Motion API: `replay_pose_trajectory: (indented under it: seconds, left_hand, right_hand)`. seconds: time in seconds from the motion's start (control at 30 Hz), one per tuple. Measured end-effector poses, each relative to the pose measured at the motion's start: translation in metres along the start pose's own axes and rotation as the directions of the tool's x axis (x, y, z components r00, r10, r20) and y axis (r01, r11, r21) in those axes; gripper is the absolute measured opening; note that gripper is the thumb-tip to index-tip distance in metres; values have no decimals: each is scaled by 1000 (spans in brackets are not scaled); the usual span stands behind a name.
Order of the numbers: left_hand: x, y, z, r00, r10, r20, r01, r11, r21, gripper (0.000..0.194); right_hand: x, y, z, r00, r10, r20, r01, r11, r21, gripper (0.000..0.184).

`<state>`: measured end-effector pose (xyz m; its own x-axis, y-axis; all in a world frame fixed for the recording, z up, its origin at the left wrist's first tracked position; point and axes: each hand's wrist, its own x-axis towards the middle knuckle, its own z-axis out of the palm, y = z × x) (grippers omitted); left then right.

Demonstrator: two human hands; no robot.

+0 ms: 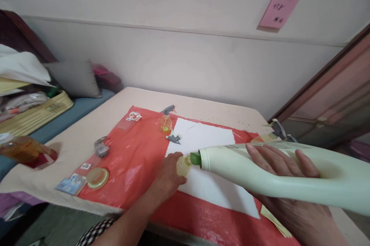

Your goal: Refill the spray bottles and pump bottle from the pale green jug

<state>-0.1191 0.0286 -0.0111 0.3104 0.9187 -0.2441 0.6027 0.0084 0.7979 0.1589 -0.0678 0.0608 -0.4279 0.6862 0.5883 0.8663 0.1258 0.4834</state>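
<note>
My right hand [285, 184] grips a large pale green jug [277, 173] by its body, tipped nearly flat with its green spout [195, 158] pointing left. My left hand [167, 174] is closed around a small clear bottle [183, 165] of yellowish liquid, its mouth right at the jug's spout. Both are above a white cloth [208, 138] that lies on a red plastic sheet [133, 161].
A small spray bottle [166, 119] stands at the cloth's far corner, a loose sprayer head [174, 138] beside it. A round lid [97, 177], packets and a card [71, 183] lie at the left. An orange bottle [23, 150] lies at the table's left edge. Another sprayer [278, 129] sits at the right.
</note>
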Motion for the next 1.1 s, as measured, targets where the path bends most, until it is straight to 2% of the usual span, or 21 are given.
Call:
replay_pose_trajectory:
  seconds: [1.1]
  left_hand:
    - [-5,4,-4,1000,-9,24,10,1000,-22,77]
  right_hand:
    - [3,-2,-4,1000,2,5,-2,1000,18,79]
